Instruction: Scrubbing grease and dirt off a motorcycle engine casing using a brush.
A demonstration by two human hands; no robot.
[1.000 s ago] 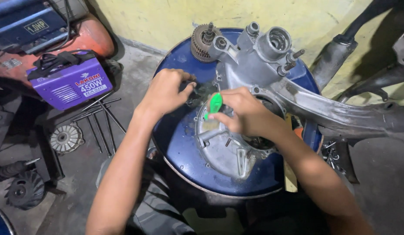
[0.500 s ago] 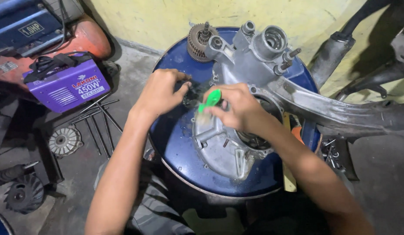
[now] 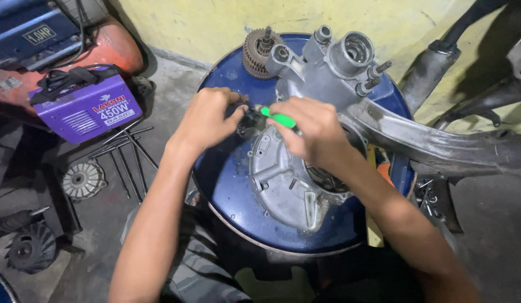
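Purple box-shaped machine [image 3: 86, 109] on floor at left, white label [image 3: 112, 110] on its side, blue case [image 3: 30, 33] behind with pale label plate [image 3: 38, 35]

The green-handled tool [image 3: 278, 118] has been swung from nearly upright to almost level, its handle now lying across the top of the engine casing [image 3: 297, 177]. The right hand [image 3: 308, 128] has been shifted up toward the casing's upper edge. The left hand [image 3: 207, 119] has been closed tighter on the small dark part [image 3: 250, 122] at the casing's upper left corner.
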